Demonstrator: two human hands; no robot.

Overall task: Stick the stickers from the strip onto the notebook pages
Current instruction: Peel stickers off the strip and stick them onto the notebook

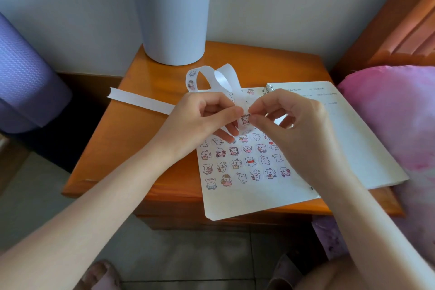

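Observation:
An open spiral notebook (pixel 254 198) lies on the wooden nightstand (pixel 131 139). Its left page carries several rows of small cartoon bear stickers (pixel 235 163). A long white sticker strip (pixel 141 101) loops up behind my hands and trails off to the left over the table edge. My left hand (pixel 202 117) holds the strip just above the page, fingers curled round it. My right hand (pixel 289 120) pinches a bear sticker (pixel 245 119) at the strip, thumb and forefinger closed on its edge.
A grey plastic bin (pixel 171 14) stands at the back of the nightstand against the wall. A purple rolled mat (pixel 23 77) is at the left. A pink pillow (pixel 395 110) and wooden headboard (pixel 400 21) are at the right, touching the notebook's right page.

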